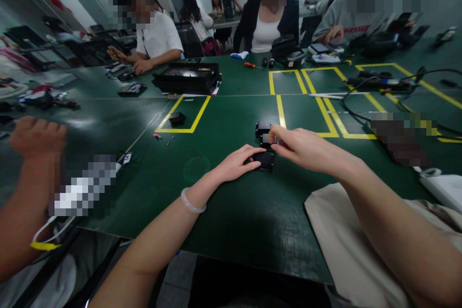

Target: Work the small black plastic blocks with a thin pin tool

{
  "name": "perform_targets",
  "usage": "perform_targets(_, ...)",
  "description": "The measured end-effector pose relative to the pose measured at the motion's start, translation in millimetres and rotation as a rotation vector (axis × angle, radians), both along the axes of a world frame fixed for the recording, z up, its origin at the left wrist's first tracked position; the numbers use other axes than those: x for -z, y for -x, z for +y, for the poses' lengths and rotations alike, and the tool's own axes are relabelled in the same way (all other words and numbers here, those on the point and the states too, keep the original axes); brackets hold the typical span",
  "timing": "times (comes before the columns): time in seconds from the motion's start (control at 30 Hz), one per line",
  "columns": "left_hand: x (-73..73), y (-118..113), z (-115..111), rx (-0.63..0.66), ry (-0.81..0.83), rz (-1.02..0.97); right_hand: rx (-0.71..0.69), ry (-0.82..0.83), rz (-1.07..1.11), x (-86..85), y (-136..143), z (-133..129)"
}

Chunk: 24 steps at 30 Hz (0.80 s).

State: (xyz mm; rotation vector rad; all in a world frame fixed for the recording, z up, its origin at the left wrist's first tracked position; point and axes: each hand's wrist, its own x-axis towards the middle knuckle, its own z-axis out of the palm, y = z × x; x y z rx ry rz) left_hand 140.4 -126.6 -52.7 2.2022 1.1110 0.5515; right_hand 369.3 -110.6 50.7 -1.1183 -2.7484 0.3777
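A few small black boxes stand in a short column on the green table in front of me. My left hand (238, 163) reaches in from the left, with its thumb and forefinger at the near and far edges of the nearest black box (265, 160). Above and to the right, my right hand (292, 143) has its fingers curled in a pinch beside the middle black box (265, 140); whatever is between these fingertips is hidden. Just beyond the hands sits the farthest black box (263, 128), partly behind the right fingers.
Yellow tape (200, 115) frames another small black block (176, 118), with tiny loose bits nearby. Farther back lie a black tray (189, 77) and an orange screwdriver (250, 65). Beige cloth (325, 211) drapes by my right arm. A neighbour's fist (38, 137) is at left; several people sit opposite.
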Motion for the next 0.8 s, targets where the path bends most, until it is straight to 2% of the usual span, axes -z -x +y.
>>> perform_targets(0.17,0.6,-0.2,-0.1,-0.002,0.004,0.004,0.068,-0.069,-0.035,4.0,2.3,1.6)
perform_targets(0.4,-0.8,-0.5,-0.6,-0.002,0.014,0.001,0.052,-0.042,-0.016,5.5,1.1,3.9)
perform_targets(0.53,0.2,-0.2,0.2,0.001,0.011,0.004,0.104,-0.079,-0.054,3.2,2.7,1.5)
perform_targets(0.8,-0.5,-0.3,-0.3,0.001,0.006,0.004,0.029,-0.023,-0.014,1.0,0.9,0.3)
